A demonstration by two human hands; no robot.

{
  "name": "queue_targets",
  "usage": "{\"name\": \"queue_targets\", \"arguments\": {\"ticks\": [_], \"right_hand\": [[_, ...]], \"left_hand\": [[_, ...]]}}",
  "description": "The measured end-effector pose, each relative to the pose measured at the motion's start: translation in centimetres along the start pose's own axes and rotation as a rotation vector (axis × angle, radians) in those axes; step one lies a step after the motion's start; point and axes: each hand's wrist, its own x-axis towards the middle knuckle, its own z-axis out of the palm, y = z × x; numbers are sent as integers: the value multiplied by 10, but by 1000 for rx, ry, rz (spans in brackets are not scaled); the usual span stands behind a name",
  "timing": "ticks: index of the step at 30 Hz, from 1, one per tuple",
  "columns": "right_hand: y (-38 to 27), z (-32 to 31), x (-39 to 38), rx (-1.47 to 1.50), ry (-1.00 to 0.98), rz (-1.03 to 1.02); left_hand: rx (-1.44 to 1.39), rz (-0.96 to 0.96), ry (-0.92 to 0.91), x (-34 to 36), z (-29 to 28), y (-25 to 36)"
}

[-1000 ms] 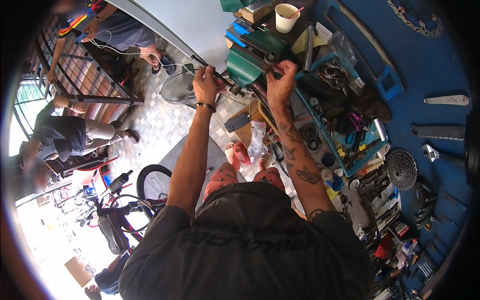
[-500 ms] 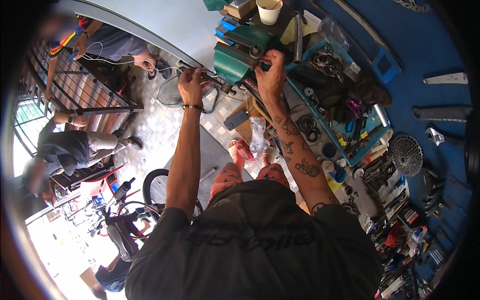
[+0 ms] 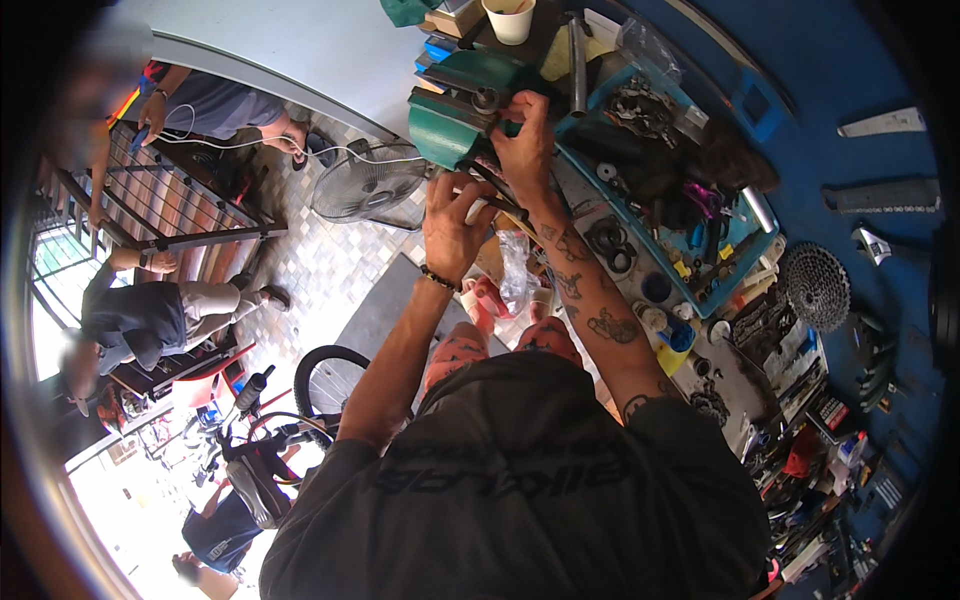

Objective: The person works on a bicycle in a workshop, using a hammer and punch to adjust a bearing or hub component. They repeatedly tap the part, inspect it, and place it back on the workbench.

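A green bench vise (image 3: 440, 128) stands at the top of the bench, with a round metal part (image 3: 486, 100) at its jaws. My right hand (image 3: 525, 140) is right beside that part, its fingers curled in a closed grip; what they hold is hidden. Below the vise, my left hand (image 3: 455, 222) is closed around a dark bar (image 3: 500, 201) that looks like the vise handle. The bar's end points toward my right forearm.
A blue tray (image 3: 655, 262) of loose parts and tools lies right of my right forearm. Behind the vise is a white cup (image 3: 508, 24). A fan (image 3: 365, 185) and a bicycle wheel (image 3: 335, 385) are on the left. Two people are near the railing (image 3: 200, 237).
My left hand has moved right and toward me, from the vise's left side to below it, and now wraps the bar. My right hand stays beside the metal part. The view has shifted slightly.
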Motion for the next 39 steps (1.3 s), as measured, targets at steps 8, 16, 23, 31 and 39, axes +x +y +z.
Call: {"name": "queue_targets", "arguments": {"ticks": [8, 16, 23, 31, 39], "right_hand": [[22, -11, 10, -18, -115, 11], [48, -11, 14, -34, -240, 19], [12, -51, -4, -323, -329, 208], [-114, -228, -50, -39, -209, 209], [-177, -372, -132, -1, 63, 375]], "left_hand": [[32, 50, -84, -4, 12, -3], [23, 127, -59, -7, 19, -17], [122, 173, -177, 2, 15, 2], [129, 183, -146, -3, 19, -13], [117, 327, -51, -9, 31, -45]]}}
